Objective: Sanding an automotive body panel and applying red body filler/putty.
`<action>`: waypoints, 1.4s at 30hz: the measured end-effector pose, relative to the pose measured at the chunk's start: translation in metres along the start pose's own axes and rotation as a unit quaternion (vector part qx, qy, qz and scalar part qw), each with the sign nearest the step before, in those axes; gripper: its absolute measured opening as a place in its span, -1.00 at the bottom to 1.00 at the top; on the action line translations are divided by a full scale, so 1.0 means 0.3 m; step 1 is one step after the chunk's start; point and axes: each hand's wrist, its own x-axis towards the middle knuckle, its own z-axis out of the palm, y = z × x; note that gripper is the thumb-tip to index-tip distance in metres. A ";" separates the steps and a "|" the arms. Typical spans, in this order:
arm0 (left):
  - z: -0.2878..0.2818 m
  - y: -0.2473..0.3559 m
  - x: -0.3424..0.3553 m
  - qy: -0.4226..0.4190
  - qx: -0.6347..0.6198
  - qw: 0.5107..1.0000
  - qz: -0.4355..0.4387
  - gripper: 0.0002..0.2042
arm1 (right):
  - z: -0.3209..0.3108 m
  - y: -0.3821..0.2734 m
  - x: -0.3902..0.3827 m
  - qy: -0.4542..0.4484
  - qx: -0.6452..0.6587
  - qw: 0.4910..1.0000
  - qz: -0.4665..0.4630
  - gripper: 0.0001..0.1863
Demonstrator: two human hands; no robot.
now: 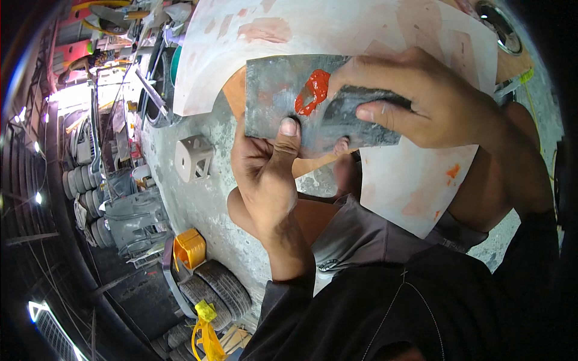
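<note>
My left hand [268, 162] grips a flat grey mixing plate [271, 90], its thumb on top near the lower edge and its fingers underneath. A glossy ring-shaped blob of red paste [319, 81] lies on the plate's upper middle. Over the right half of the plate, my right hand [415, 90] is closed, thumb and fingers pinching what looks like a dark flat spreader [361, 99]. The fingertips reach the edge of the red paste. Part of the spreader is hidden by the fingers. Beyond and below the plate spreads a large white curved panel [361, 30] with reddish-brown patches.
A pale plastic stool [192, 158] stands on the concrete floor [223, 195] to the left. Lower left are stacked tyres [223, 286], a yellow container [189, 248] and a yellow strip of plastic [208, 337]. Car parts and more tyres [84, 183] line the far left.
</note>
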 end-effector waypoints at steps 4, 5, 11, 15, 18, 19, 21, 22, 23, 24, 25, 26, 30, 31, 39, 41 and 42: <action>-0.033 0.029 0.046 0.034 -0.078 0.996 0.036 -0.68 | 0.016 -0.022 -0.004 -0.120 0.120 0.983 0.069 -0.70; -0.051 0.036 0.065 0.074 -0.069 0.993 0.058 -0.70 | 0.021 -0.027 -0.002 -0.099 0.148 0.981 0.080 -0.72; -0.187 0.039 0.060 0.177 -0.069 0.978 0.079 -0.71 | 0.073 -0.017 0.001 -0.040 0.159 0.986 -0.017 -0.79; -0.238 -0.024 0.022 0.194 -0.096 0.975 0.055 -0.66 | 0.096 0.004 -0.025 -0.091 0.104 0.990 -0.002 -0.78; -0.262 -0.069 -0.004 0.191 -0.127 0.973 0.016 -0.66 | 0.087 0.001 -0.004 -0.059 0.075 0.995 -0.032 -0.76; -0.268 -0.080 -0.015 0.191 -0.147 0.970 0.000 -0.68 | 0.073 -0.008 0.010 -0.027 0.082 0.995 -0.049 -0.74; -0.269 -0.106 -0.032 0.184 -0.212 0.960 -0.011 -0.69 | 0.048 -0.026 0.045 -0.008 0.112 0.993 -0.026 -0.77; -0.265 -0.117 -0.040 0.185 -0.272 0.944 -0.025 -0.71 | 0.033 -0.034 0.047 0.010 0.105 0.993 -0.061 -0.77; -0.258 -0.126 -0.049 0.149 -0.322 0.935 -0.029 -0.73 | 0.004 -0.047 0.048 -0.004 0.152 0.988 0.022 -0.70; -0.248 -0.132 -0.057 0.166 -0.315 0.934 -0.027 -0.73 | 0.005 -0.044 0.050 -0.002 0.136 0.990 0.037 -0.64; -0.237 -0.136 -0.061 0.127 -0.392 0.910 -0.044 -0.73 | 0.004 -0.043 0.050 0.000 0.119 0.991 0.053 -0.59; -0.226 -0.137 -0.063 0.122 -0.446 0.884 -0.073 -0.72 | 0.008 -0.032 0.048 0.002 0.103 0.992 0.068 -0.53; -0.159 -0.138 -0.072 0.106 -0.506 0.854 -0.060 -0.68 | 0.064 0.009 0.019 0.078 0.304 0.920 0.235 -0.76; -0.148 -0.133 -0.069 0.104 -0.507 0.854 -0.060 -0.68 | 0.065 0.019 0.016 0.076 0.328 0.908 0.249 -0.73; -0.056 -0.090 -0.070 0.152 -0.381 0.911 -0.043 -0.60 | 0.069 0.003 0.019 0.161 0.383 0.880 0.228 -0.48; -0.032 -0.085 -0.075 0.158 -0.379 0.911 -0.043 -0.56 | 0.076 0.003 0.015 0.100 0.374 0.909 0.155 -0.39; -0.021 -0.085 -0.076 0.165 -0.386 0.907 -0.043 -0.52 | 0.077 0.005 0.012 0.101 0.374 0.908 0.156 -0.39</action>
